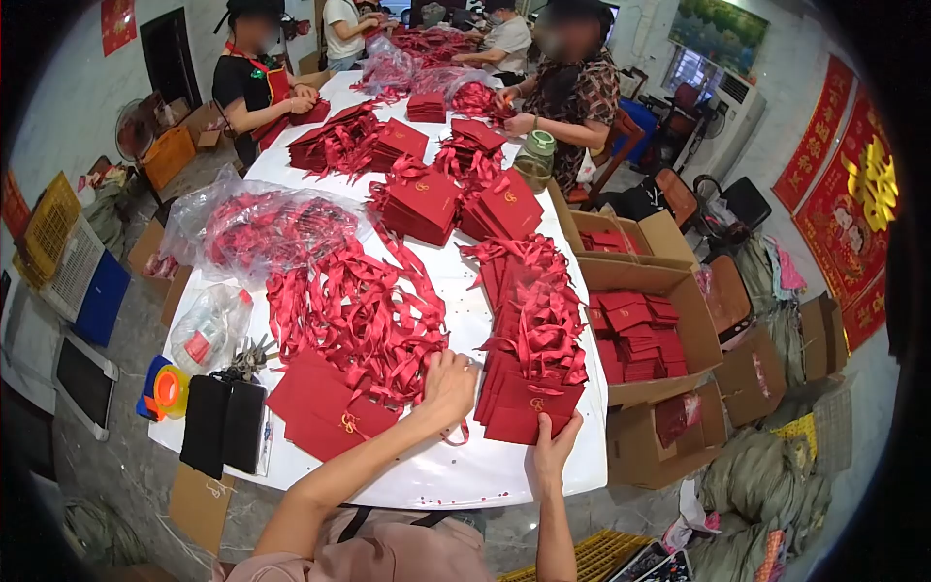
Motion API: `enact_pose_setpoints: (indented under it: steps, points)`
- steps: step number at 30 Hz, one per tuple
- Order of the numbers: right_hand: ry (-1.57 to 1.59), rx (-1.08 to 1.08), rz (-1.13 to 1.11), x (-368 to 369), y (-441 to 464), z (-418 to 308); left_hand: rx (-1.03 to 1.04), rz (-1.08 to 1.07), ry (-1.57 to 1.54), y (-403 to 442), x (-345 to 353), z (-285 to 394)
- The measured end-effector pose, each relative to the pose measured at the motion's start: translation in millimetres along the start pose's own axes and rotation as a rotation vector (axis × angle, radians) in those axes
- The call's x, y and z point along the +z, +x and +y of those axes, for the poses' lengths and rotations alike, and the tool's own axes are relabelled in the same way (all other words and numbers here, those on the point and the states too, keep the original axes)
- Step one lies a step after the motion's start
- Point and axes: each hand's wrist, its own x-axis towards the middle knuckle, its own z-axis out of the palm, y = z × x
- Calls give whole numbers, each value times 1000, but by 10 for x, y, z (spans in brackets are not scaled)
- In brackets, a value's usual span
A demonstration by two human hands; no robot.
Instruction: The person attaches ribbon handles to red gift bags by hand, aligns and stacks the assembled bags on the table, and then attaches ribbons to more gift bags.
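Note:
My right hand (pixel 556 448) grips the lower edge of a red gift bag (pixel 519 415) with a gold emblem, thumb on top. That bag lies at the near end of an overlapping row of red bags with ribbon handles. My left hand (pixel 452 390) is at the right edge of a heap of red ribbons (pixel 354 301), fingers curled down and their tips hidden. A loose ribbon loop (pixel 458 435) lies just below it. To the left, flat red bags (pixel 330 407) with a gold emblem lie partly under the ribbons.
The white table (pixel 407 477) also holds stacked red bags (pixel 422 204), a plastic sack of ribbons (pixel 276 228), a black case (pixel 225 422), an orange tape roll (pixel 171 390) and a jar (pixel 534 160). Cardboard boxes (pixel 669 281) of red bags stand right. Several people work farther along.

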Motion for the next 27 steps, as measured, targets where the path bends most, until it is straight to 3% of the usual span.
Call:
enact_pose_setpoints:
  steps: [2,6,10,12,16,23,27]
  points:
    - [-26,-24,-9,10,47,15,-13,10,-43,64,48,79]
    - [26,-20,-36,8,189,89,-347,-368,-601,360,263,49]
    - [41,-38,-68,-54,305,86,-343,-456,-827,602,197,10]
    - [32,72,-173,-179,402,113,-339,-465,-792,682,208,22]
    - [56,77,-256,-302,599,149,-333,-410,-618,733,395,56]
    - [67,138,-433,-287,849,-70,-345,-400,-735,767,497,14]
    - [41,128,-474,-292,920,-115,-360,-270,-806,790,518,76]
